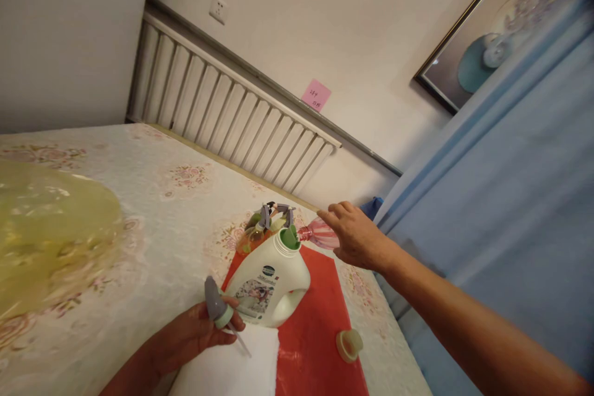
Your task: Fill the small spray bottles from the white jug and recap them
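A white detergent jug (271,278) with a green spout (290,236) in its uncapped mouth stands tilted in view, its handle to the right. My right hand (355,235) is closed round a pink see-through bottle (325,232), held sideways with its neck at the spout. Between the fingers of my left hand (204,325) is a grey spray trigger head (216,300) with a pale green collar and a thin tube hanging down. That hand is just left of the jug's base. A cream cap (349,345) lies on the red sheet (309,346).
Several spray bottles (257,226) with grey heads stand behind the jug. White paper (232,368) lies in front of it. A large yellow-green see-through plastic thing (51,235) fills the left of the flowered tablecloth (158,229). A blue curtain (501,198) hangs at right, a radiator (223,105) behind.
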A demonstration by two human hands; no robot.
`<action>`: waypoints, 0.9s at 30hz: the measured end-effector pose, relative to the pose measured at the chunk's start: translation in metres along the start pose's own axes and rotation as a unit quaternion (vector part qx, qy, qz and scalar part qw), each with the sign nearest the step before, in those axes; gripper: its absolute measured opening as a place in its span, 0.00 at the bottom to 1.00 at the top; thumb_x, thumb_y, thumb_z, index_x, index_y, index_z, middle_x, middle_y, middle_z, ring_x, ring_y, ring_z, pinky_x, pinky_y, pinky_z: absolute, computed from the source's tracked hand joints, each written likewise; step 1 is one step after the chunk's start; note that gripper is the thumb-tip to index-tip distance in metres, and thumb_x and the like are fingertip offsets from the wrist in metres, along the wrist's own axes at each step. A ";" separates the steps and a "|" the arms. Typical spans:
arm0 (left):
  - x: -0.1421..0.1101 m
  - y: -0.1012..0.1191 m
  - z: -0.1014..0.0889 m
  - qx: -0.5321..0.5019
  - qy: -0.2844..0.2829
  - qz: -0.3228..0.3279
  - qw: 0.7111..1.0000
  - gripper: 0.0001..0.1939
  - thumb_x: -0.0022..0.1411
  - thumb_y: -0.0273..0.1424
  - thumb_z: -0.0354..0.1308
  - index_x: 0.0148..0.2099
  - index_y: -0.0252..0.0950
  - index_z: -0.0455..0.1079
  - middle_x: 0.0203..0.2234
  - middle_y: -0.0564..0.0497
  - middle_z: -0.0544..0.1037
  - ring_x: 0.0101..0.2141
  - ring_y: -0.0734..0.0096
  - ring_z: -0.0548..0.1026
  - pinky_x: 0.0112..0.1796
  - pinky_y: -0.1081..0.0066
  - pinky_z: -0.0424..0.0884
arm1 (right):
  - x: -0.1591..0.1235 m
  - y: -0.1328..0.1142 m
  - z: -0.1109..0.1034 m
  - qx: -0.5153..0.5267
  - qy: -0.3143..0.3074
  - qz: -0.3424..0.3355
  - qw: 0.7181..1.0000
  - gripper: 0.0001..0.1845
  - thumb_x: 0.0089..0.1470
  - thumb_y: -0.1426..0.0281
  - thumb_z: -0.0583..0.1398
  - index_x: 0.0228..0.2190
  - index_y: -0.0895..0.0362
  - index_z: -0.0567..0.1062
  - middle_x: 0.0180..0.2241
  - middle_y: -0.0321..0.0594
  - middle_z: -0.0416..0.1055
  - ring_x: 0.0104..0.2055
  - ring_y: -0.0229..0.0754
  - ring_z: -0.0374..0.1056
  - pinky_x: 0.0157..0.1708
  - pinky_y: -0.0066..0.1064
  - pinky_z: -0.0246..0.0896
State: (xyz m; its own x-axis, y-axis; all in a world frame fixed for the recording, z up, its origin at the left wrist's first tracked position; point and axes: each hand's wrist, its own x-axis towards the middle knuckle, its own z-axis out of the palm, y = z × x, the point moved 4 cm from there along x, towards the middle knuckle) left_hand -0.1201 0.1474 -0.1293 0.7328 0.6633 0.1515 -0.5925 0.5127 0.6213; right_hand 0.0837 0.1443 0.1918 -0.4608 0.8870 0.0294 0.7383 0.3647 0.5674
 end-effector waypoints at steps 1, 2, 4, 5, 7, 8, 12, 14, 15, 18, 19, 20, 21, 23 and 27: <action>0.000 0.000 0.000 -0.001 -0.001 0.001 1.000 0.23 0.52 0.34 0.71 0.50 0.36 0.75 0.41 0.42 0.80 0.47 0.56 0.76 0.48 0.59 0.72 | 0.000 0.000 -0.001 -0.003 0.000 -0.002 1.000 0.36 0.40 0.77 0.59 0.55 0.59 0.66 0.46 0.50 0.68 0.48 0.51 0.59 0.47 0.39 0.56; 0.000 0.000 0.000 -0.002 -0.001 0.001 1.000 0.22 0.52 0.34 0.71 0.50 0.36 0.75 0.41 0.42 0.80 0.47 0.56 0.76 0.48 0.59 0.72 | 0.000 -0.001 -0.001 -0.006 -0.001 -0.004 1.000 0.36 0.40 0.77 0.59 0.55 0.59 0.66 0.46 0.50 0.68 0.48 0.51 0.59 0.46 0.40 0.56; -0.001 -0.001 0.000 -0.004 0.001 0.000 1.000 0.22 0.53 0.34 0.70 0.50 0.36 0.75 0.41 0.42 0.81 0.46 0.57 0.76 0.48 0.60 0.72 | 0.001 -0.002 -0.003 -0.013 0.000 -0.007 1.000 0.36 0.41 0.77 0.59 0.55 0.59 0.66 0.46 0.50 0.68 0.48 0.51 0.59 0.46 0.40 0.56; -0.001 -0.001 0.000 -0.004 0.001 -0.001 1.000 0.22 0.53 0.35 0.70 0.50 0.36 0.75 0.41 0.43 0.81 0.46 0.58 0.77 0.48 0.60 0.72 | 0.002 -0.002 -0.003 -0.017 0.002 -0.010 1.000 0.36 0.41 0.77 0.59 0.55 0.58 0.65 0.46 0.50 0.68 0.48 0.51 0.59 0.46 0.39 0.56; -0.001 -0.001 0.000 -0.004 0.000 -0.002 1.000 0.22 0.52 0.35 0.71 0.49 0.36 0.75 0.40 0.43 0.81 0.45 0.58 0.77 0.47 0.60 0.72 | 0.003 -0.004 -0.005 -0.025 0.005 -0.014 1.000 0.36 0.40 0.78 0.59 0.54 0.58 0.65 0.45 0.50 0.68 0.47 0.51 0.59 0.45 0.39 0.56; -0.001 -0.001 0.001 -0.003 -0.001 -0.002 1.000 0.23 0.51 0.35 0.71 0.49 0.36 0.75 0.40 0.42 0.81 0.45 0.57 0.77 0.47 0.60 0.72 | 0.003 -0.005 -0.006 -0.030 0.007 -0.016 0.999 0.36 0.40 0.78 0.59 0.54 0.58 0.65 0.45 0.50 0.68 0.47 0.51 0.59 0.45 0.39 0.55; -0.001 -0.001 0.000 0.002 0.003 -0.001 1.000 0.23 0.51 0.36 0.72 0.49 0.36 0.75 0.41 0.42 0.81 0.46 0.57 0.76 0.47 0.60 0.72 | 0.006 -0.008 -0.009 -0.054 0.007 -0.024 0.998 0.34 0.41 0.78 0.59 0.54 0.59 0.66 0.45 0.50 0.67 0.47 0.51 0.59 0.45 0.39 0.55; -0.001 -0.001 -0.001 0.005 0.006 -0.001 1.000 0.23 0.51 0.36 0.71 0.49 0.36 0.75 0.41 0.42 0.81 0.46 0.57 0.76 0.47 0.60 0.72 | 0.007 -0.009 -0.010 -0.067 0.009 -0.030 0.997 0.34 0.40 0.78 0.59 0.53 0.59 0.66 0.44 0.50 0.67 0.46 0.51 0.59 0.45 0.39 0.55; -0.001 0.000 -0.001 0.007 0.005 0.000 1.000 0.23 0.51 0.36 0.71 0.49 0.36 0.75 0.40 0.42 0.81 0.46 0.57 0.76 0.47 0.60 0.72 | 0.007 -0.010 -0.011 -0.073 0.010 -0.032 0.997 0.35 0.40 0.78 0.59 0.53 0.59 0.66 0.44 0.50 0.67 0.46 0.52 0.59 0.45 0.39 0.55; -0.002 0.001 -0.001 0.011 0.000 0.004 1.000 0.23 0.52 0.35 0.70 0.50 0.36 0.74 0.41 0.42 0.80 0.46 0.57 0.76 0.48 0.59 0.71 | 0.009 -0.011 -0.012 -0.087 0.014 -0.039 0.995 0.35 0.40 0.77 0.59 0.54 0.59 0.66 0.45 0.51 0.67 0.47 0.53 0.59 0.46 0.40 0.54; -0.003 0.001 0.000 0.011 -0.002 0.004 1.000 0.22 0.53 0.35 0.70 0.50 0.36 0.74 0.42 0.42 0.80 0.46 0.57 0.76 0.48 0.58 0.71 | 0.010 -0.011 -0.012 -0.091 0.015 -0.040 0.995 0.36 0.40 0.77 0.59 0.54 0.59 0.66 0.45 0.52 0.67 0.47 0.53 0.59 0.46 0.41 0.54; -0.003 0.001 0.000 0.010 -0.003 0.003 1.000 0.22 0.53 0.34 0.70 0.50 0.36 0.74 0.42 0.42 0.80 0.46 0.57 0.76 0.48 0.59 0.71 | 0.010 -0.011 -0.013 -0.095 0.015 -0.042 0.995 0.36 0.40 0.77 0.59 0.54 0.59 0.66 0.46 0.52 0.67 0.47 0.53 0.59 0.46 0.41 0.54; -0.003 0.001 0.000 0.010 -0.002 0.002 1.000 0.22 0.53 0.34 0.70 0.50 0.36 0.74 0.42 0.42 0.80 0.47 0.57 0.76 0.48 0.59 0.71 | 0.011 -0.012 -0.014 -0.097 0.014 -0.043 0.994 0.36 0.40 0.78 0.59 0.54 0.59 0.66 0.46 0.52 0.67 0.47 0.53 0.59 0.46 0.41 0.53; -0.003 0.001 0.000 0.011 0.003 0.001 1.000 0.22 0.53 0.34 0.70 0.50 0.35 0.74 0.41 0.41 0.80 0.46 0.57 0.76 0.48 0.59 0.71 | 0.012 -0.013 -0.016 -0.099 0.011 -0.045 0.994 0.36 0.39 0.78 0.59 0.54 0.60 0.66 0.46 0.52 0.66 0.48 0.54 0.58 0.47 0.42 0.53; -0.001 0.000 0.000 0.011 0.011 0.001 1.000 0.21 0.53 0.35 0.70 0.49 0.36 0.75 0.40 0.42 0.81 0.45 0.57 0.76 0.47 0.60 0.72 | 0.013 -0.016 -0.021 -0.096 0.006 -0.051 0.994 0.35 0.41 0.78 0.59 0.54 0.60 0.65 0.48 0.53 0.66 0.49 0.55 0.57 0.48 0.44 0.52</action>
State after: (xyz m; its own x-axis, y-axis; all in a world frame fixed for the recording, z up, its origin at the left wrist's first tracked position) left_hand -0.1209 0.1468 -0.1298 0.7239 0.6762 0.1368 -0.5870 0.4995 0.6371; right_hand 0.0553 0.1439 0.2000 -0.5348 0.8445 -0.0278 0.5797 0.3907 0.7150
